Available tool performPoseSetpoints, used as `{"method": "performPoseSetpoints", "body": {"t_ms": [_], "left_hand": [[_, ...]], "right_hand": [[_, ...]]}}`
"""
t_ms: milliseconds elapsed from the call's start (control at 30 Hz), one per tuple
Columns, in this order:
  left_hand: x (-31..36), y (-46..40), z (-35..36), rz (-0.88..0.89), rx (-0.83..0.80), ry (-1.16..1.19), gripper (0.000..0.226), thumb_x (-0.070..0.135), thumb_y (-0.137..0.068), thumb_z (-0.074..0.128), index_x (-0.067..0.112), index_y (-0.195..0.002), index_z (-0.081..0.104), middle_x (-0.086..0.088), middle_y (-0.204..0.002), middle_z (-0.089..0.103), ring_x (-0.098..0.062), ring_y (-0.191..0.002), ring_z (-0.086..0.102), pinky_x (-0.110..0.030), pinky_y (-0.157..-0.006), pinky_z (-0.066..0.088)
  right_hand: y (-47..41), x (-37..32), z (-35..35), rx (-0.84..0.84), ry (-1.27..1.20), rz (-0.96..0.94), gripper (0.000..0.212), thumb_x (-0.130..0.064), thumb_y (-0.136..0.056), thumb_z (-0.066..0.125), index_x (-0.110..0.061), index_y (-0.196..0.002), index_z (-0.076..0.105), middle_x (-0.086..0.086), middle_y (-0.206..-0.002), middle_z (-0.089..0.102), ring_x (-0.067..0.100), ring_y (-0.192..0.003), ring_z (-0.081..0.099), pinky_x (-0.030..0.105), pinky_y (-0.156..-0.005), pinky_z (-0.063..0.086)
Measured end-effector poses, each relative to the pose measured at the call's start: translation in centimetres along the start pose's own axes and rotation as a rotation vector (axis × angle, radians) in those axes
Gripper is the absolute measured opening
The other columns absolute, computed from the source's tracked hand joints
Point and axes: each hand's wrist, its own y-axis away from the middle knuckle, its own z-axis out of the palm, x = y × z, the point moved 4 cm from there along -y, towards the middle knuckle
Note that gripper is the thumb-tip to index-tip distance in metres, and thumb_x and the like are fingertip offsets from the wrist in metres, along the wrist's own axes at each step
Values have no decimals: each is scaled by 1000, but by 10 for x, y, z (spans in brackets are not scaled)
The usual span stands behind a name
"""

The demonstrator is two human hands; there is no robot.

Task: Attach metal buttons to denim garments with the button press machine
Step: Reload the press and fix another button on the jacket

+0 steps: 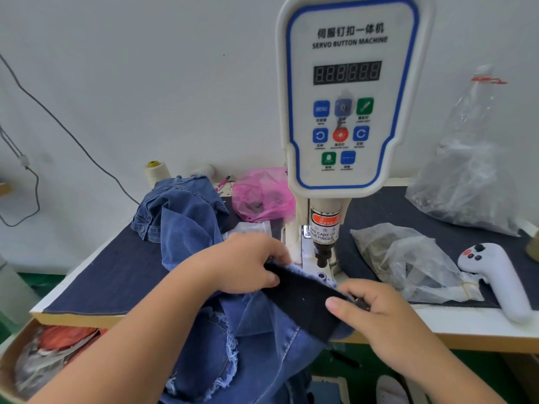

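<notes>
The white servo button machine (347,91) stands at the table's middle, its press head (322,256) pointing down over the base. A blue denim garment (256,339) hangs over the table's front edge, with a dark waistband strip (300,298) stretched under the press head. A metal button (321,276) shows on the frayed band edge just below the head. My left hand (248,263) grips the band's left end. My right hand (367,307) pinches its right end, thumb on top.
A pile of denim (178,211) lies at the back left beside a pink bag (262,196) and a thread cone (156,173). Clear plastic bags (408,258) and a white handheld controller (495,278) lie to the right. An open drawer (49,354) sits lower left.
</notes>
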Motion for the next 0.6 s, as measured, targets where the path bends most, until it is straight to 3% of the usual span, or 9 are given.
{"method": "performPoseSetpoints", "body": {"t_ms": [100, 167, 233, 300, 367, 500, 600], "left_hand": [[-7, -4, 6, -52, -14, -31, 13, 16, -84, 58, 27, -78, 59, 12, -70, 52, -4, -71, 48, -26, -76, 32], [-7, -7, 15, -81, -64, 73, 20, 16, -82, 57, 22, -64, 50, 8, -61, 47, -5, -58, 44, -22, -63, 29], [-5, -8, 24, -79, -92, 144, 15, 19, -79, 54, 16, -66, 48, 5, -64, 46, -7, -60, 43, -22, -62, 31], [-4, -9, 31, -74, -98, 264, 16, 25, -74, 49, 11, -77, 57, 0, -70, 52, -13, -68, 48, -29, -68, 41], [-4, -11, 34, -71, -102, 383, 28, 26, -71, 46, 4, -83, 59, -5, -73, 50, -18, -69, 45, -34, -70, 40], [-5, -15, 35, -72, -102, 453, 26, 24, -70, 46, -1, -76, 50, -6, -71, 41, -20, -67, 36, -36, -66, 30], [-6, -19, 39, -64, -94, 536, 31, 23, -70, 46, -6, -81, 50, -6, -74, 42, -22, -69, 34, -38, -65, 27]], "right_hand": [[-8, 6, -9, -12, -45, 53, 30, -23, -94, 63, -21, -64, 60, -5, -62, 51, 8, -63, 47, 29, -66, 37], [-13, 12, -9, -32, -63, 107, 34, -16, -94, 61, -23, -61, 60, -5, -61, 53, 7, -62, 47, 32, -68, 36], [-14, 13, -2, -99, -123, 140, 31, -19, -91, 64, -24, -60, 62, -8, -59, 56, 5, -60, 49, 28, -65, 38], [-10, 11, 7, -186, -242, 170, 14, -28, -80, 64, -21, -69, 70, -4, -66, 64, 6, -64, 57, 23, -64, 43], [-8, 13, 9, -215, -322, 173, 27, -35, -77, 65, -10, -84, 73, 7, -78, 68, 16, -74, 62, 28, -68, 46], [-4, 19, 8, -209, -389, 128, 52, -48, -73, 67, 2, -86, 67, 13, -79, 62, 18, -73, 55, 29, -68, 43], [-5, 24, 6, -147, -387, 110, 24, -36, -75, 70, -13, -77, 73, 4, -71, 66, 12, -67, 58, 24, -63, 46]]}}
